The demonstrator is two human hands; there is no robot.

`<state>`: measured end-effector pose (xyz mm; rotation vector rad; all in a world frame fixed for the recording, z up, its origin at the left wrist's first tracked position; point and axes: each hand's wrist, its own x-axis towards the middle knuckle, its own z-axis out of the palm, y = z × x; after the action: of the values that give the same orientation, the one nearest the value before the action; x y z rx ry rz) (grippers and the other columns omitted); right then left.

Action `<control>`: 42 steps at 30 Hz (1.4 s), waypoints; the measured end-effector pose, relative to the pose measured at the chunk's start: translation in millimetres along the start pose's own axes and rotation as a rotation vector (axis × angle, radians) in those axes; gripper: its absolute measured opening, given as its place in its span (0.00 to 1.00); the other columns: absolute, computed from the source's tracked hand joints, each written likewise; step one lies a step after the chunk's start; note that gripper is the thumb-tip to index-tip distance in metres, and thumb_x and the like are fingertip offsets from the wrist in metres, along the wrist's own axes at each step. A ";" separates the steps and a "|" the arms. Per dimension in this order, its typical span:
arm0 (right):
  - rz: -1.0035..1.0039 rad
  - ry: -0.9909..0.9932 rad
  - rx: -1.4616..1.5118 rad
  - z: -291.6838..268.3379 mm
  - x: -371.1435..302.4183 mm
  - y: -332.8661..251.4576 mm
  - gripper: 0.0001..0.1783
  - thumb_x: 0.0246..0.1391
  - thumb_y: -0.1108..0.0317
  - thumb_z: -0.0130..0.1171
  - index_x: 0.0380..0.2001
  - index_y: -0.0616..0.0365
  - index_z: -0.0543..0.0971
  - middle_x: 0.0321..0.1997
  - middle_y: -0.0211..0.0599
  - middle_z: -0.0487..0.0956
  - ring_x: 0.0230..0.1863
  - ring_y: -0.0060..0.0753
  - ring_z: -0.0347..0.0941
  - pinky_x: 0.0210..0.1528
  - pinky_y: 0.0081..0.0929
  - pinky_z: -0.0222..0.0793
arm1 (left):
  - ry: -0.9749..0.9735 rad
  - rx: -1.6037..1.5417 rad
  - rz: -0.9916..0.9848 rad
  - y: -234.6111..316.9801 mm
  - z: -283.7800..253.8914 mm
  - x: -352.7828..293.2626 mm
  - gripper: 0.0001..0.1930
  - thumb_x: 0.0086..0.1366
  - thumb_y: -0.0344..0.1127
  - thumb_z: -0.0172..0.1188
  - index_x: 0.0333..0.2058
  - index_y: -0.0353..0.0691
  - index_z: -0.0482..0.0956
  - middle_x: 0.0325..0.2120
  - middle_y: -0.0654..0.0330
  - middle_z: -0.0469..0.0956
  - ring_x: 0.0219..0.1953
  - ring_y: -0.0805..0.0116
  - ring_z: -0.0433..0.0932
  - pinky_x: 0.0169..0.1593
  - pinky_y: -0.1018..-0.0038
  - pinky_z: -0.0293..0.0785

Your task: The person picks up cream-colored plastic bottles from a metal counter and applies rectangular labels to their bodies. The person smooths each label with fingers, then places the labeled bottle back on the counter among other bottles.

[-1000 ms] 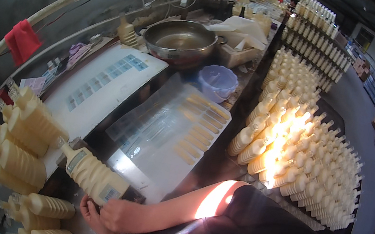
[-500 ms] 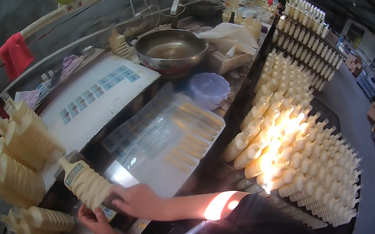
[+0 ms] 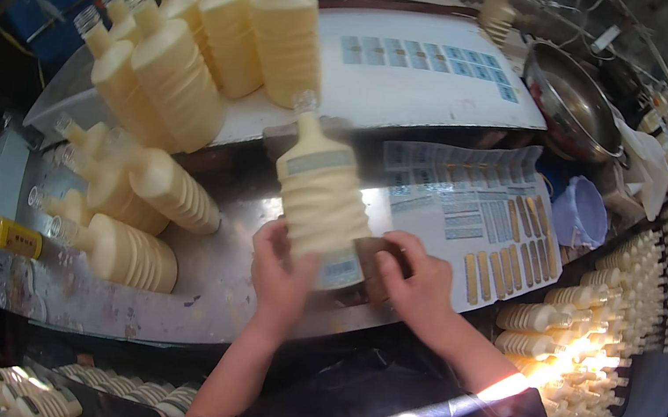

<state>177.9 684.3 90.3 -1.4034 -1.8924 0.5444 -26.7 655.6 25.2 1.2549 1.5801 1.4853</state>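
A cream ribbed bottle (image 3: 320, 197) with a clear threaded neck lies in front of me, neck pointing away. Blue-grey label strips show near its shoulder and its base. My left hand (image 3: 281, 278) is closed at the bottle's lower left edge, its fingers slightly blurred. In my right hand (image 3: 421, 285) is a small dark brown pad (image 3: 377, 268), held against the lower right side of the bottle. What the pad is made of I cannot tell. A dark support (image 3: 277, 143) shows beside the bottle's neck.
Several cream bottles (image 3: 281, 29) stand at the far left; others (image 3: 136, 256) lie on the metal table. Label sheets (image 3: 466, 218) and a white board (image 3: 452, 95) lie beyond. A metal basin (image 3: 571, 103), purple tub (image 3: 581, 212) and many racked bottles (image 3: 587, 343) are at right.
The view has swung to the left. My left hand has moved from below the bottle's base to its lower left edge. My right hand still holds the brown pad at the bottle.
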 end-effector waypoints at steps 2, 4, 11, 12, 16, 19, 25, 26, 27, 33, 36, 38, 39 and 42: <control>-0.033 0.041 0.052 -2.0 12.9 9.8 0.14 0.59 0.63 0.65 0.48 0.51 0.80 0.24 0.44 0.82 0.25 0.49 0.82 0.29 0.39 0.77 | -0.019 -0.020 -0.041 3.2 -5.9 3.0 0.29 0.67 0.31 0.63 0.64 0.38 0.63 0.46 0.60 0.69 0.47 0.71 0.69 0.57 0.72 0.67; 0.104 0.009 0.104 -10.5 32.8 0.0 0.15 0.58 0.65 0.66 0.48 0.52 0.80 0.22 0.41 0.81 0.23 0.43 0.81 0.29 0.34 0.75 | 0.040 -0.010 0.002 12.9 -15.4 8.0 0.26 0.67 0.31 0.62 0.61 0.37 0.67 0.45 0.59 0.72 0.47 0.69 0.71 0.57 0.70 0.69; -0.177 0.025 0.066 24.5 113.8 -44.3 0.14 0.57 0.67 0.66 0.46 0.56 0.79 0.18 0.37 0.76 0.18 0.29 0.69 0.25 0.31 0.65 | 0.057 0.013 0.064 48.7 -10.1 104.3 0.21 0.71 0.38 0.58 0.58 0.34 0.73 0.49 0.52 0.78 0.50 0.62 0.77 0.57 0.66 0.73; -0.153 0.040 0.082 28.2 117.4 -37.4 0.14 0.57 0.67 0.66 0.46 0.56 0.80 0.18 0.36 0.75 0.18 0.27 0.69 0.25 0.29 0.64 | 0.021 -0.037 -0.076 46.7 -5.3 112.6 0.21 0.72 0.40 0.57 0.58 0.34 0.73 0.50 0.50 0.79 0.51 0.61 0.78 0.58 0.66 0.72; 0.101 0.011 0.244 21.2 122.7 -1.1 0.12 0.59 0.64 0.65 0.44 0.58 0.82 0.20 0.37 0.80 0.22 0.31 0.77 0.29 0.33 0.70 | -0.068 -0.346 -0.240 17.9 12.3 113.4 0.16 0.80 0.44 0.50 0.54 0.38 0.72 0.47 0.61 0.76 0.50 0.74 0.72 0.57 0.75 0.71; 0.185 -0.012 0.432 41.3 119.6 38.2 0.12 0.61 0.67 0.65 0.46 0.59 0.82 0.21 0.26 0.76 0.23 0.16 0.65 0.29 0.20 0.65 | -0.075 -0.500 -0.280 27.4 12.5 108.9 0.17 0.80 0.44 0.50 0.55 0.38 0.72 0.48 0.61 0.76 0.50 0.73 0.73 0.58 0.73 0.71; -0.459 0.231 0.173 23.0 98.0 21.5 0.15 0.54 0.82 0.68 0.46 0.60 0.83 0.46 0.42 0.86 0.39 0.36 0.83 0.43 0.28 0.78 | -0.098 -0.526 -0.299 68.0 -5.5 110.1 0.27 0.75 0.45 0.58 0.66 0.38 0.67 0.56 0.58 0.76 0.58 0.70 0.73 0.62 0.70 0.69; -0.641 0.216 0.116 17.3 89.2 7.2 0.16 0.51 0.83 0.68 0.44 0.58 0.82 0.47 0.44 0.86 0.41 0.43 0.83 0.44 0.32 0.78 | -0.247 -0.550 -0.284 78.3 -13.9 110.1 0.26 0.73 0.45 0.62 0.62 0.38 0.72 0.54 0.58 0.78 0.55 0.72 0.75 0.61 0.71 0.71; -0.779 0.160 0.146 11.0 79.4 -7.4 0.18 0.48 0.84 0.69 0.42 0.57 0.80 0.47 0.46 0.86 0.43 0.47 0.83 0.44 0.35 0.77 | -0.345 -0.472 -0.275 80.3 -19.5 110.8 0.25 0.69 0.47 0.67 0.57 0.37 0.78 0.49 0.60 0.81 0.51 0.73 0.77 0.57 0.72 0.73; -0.487 0.023 0.656 -0.7 62.6 4.9 0.15 0.60 0.79 0.65 0.49 0.62 0.77 0.49 0.40 0.83 0.48 0.31 0.79 0.53 0.29 0.75 | 0.030 0.052 0.170 119.6 -50.9 31.6 0.18 0.55 0.44 0.74 0.34 0.36 0.80 0.34 0.53 0.75 0.37 0.53 0.77 0.42 0.63 0.73; -0.292 0.003 0.856 8.1 82.0 3.2 0.16 0.65 0.73 0.62 0.55 0.63 0.77 0.52 0.35 0.80 0.51 0.25 0.76 0.59 0.24 0.70 | 0.238 0.096 0.331 136.3 -69.9 -23.5 0.16 0.57 0.43 0.73 0.34 0.38 0.78 0.31 0.56 0.73 0.35 0.55 0.75 0.38 0.62 0.71; -0.253 -0.097 1.016 17.5 86.0 -6.6 0.16 0.65 0.74 0.62 0.55 0.63 0.77 0.52 0.34 0.80 0.52 0.25 0.76 0.59 0.23 0.70 | 0.402 0.089 0.468 142.9 -98.9 -48.8 0.14 0.60 0.39 0.73 0.38 0.38 0.80 0.35 0.57 0.77 0.35 0.59 0.78 0.37 0.67 0.74; -0.248 -0.143 1.018 22.5 87.3 -10.8 0.16 0.65 0.74 0.61 0.55 0.63 0.77 0.52 0.34 0.80 0.52 0.24 0.76 0.59 0.23 0.70 | 0.502 0.150 0.485 152.7 -117.3 -67.0 0.13 0.61 0.38 0.73 0.39 0.39 0.82 0.37 0.57 0.79 0.34 0.63 0.79 0.37 0.70 0.75; -0.238 -0.226 1.013 34.7 90.9 -24.9 0.15 0.66 0.74 0.61 0.55 0.63 0.78 0.52 0.34 0.81 0.53 0.24 0.76 0.59 0.23 0.70 | 0.776 0.212 0.299 177.2 -178.2 -125.7 0.11 0.63 0.36 0.71 0.41 0.38 0.83 0.32 0.62 0.81 0.32 0.73 0.79 0.37 0.74 0.75</control>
<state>121.4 764.7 110.9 -0.4591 -1.5127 1.3309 -106.2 457.2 207.5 1.1186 2.1448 2.2223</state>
